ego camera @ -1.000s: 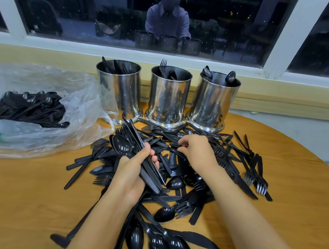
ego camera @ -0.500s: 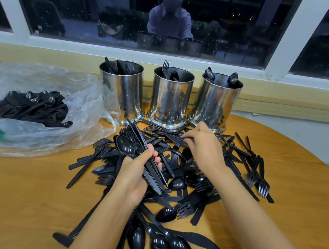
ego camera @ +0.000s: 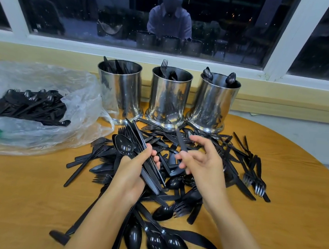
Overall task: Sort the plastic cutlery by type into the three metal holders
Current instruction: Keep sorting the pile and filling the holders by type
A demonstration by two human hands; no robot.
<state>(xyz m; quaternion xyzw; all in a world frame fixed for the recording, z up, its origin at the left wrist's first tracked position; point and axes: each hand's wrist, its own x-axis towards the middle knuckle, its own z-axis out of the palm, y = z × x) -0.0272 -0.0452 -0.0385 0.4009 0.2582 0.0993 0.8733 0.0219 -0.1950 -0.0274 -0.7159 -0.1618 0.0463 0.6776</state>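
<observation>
Two bare hands: left hand (ego camera: 134, 173), right hand (ego camera: 203, 165). Left forearm (ego camera: 93, 224) and right forearm (ego camera: 235, 231) uncovered down to bottom frame edge; where sleeves end cannot tell. Fingers slim. Reflection (ego camera: 169, 18) in window pane beyond far edge of table (ego camera: 22, 191): torso in light collared shirt (ego camera: 170, 25), open at neck, tinted bluish by glass. Shirt sleeves dim in reflection, length unclear. Head in reflection dark and blurred.

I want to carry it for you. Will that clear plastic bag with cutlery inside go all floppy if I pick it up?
Probably floppy: the clear plastic bag lies crumpled and slack on the table. It would likely sag where the black cutlery is heaped inside. Probably light too, since everything is thin plastic.
</observation>
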